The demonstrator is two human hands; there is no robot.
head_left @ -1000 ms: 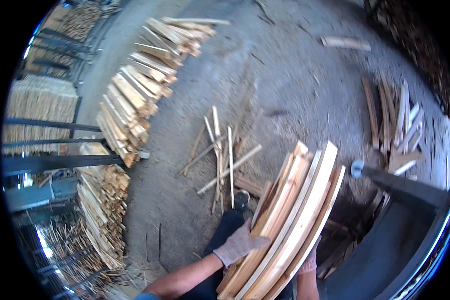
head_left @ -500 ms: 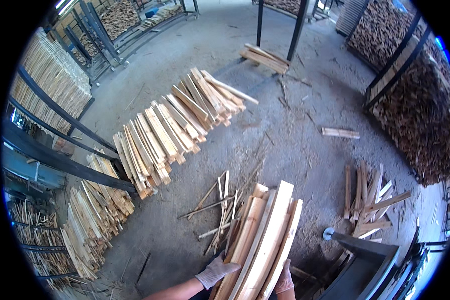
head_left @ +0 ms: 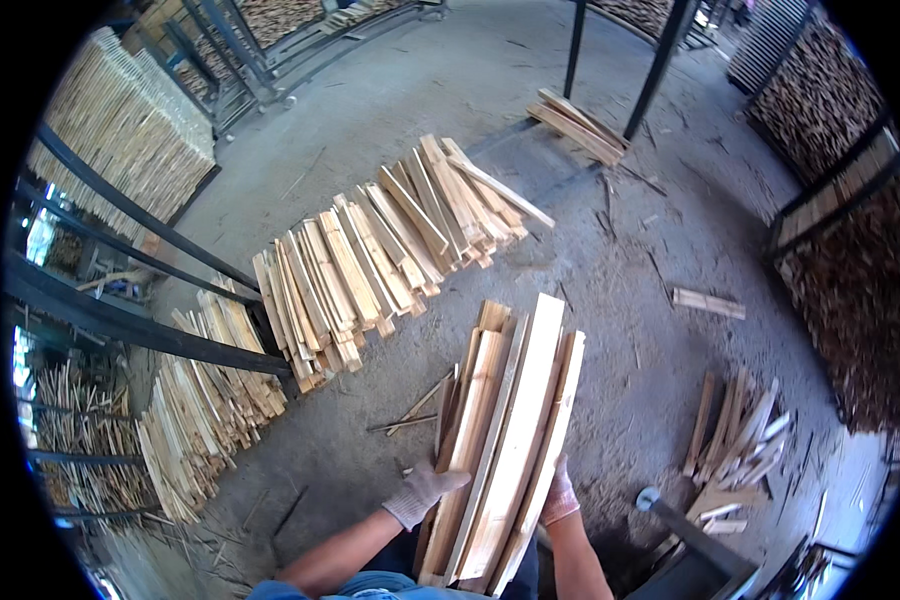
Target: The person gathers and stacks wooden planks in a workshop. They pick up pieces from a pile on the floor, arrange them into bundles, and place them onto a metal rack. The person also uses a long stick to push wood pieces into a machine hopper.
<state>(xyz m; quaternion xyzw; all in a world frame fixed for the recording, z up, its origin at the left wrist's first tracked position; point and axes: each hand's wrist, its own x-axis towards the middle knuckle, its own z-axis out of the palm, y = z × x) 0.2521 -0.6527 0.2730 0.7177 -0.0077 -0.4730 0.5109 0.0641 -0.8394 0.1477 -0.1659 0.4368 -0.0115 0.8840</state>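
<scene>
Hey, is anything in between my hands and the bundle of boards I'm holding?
Nothing visible except your gloves: the left hand is against the left side of the board bundle, and the right hand, partly hidden, is against its right side.

Bright light whitens the held boards (head_left: 515, 430) (outer edges bend).
</scene>
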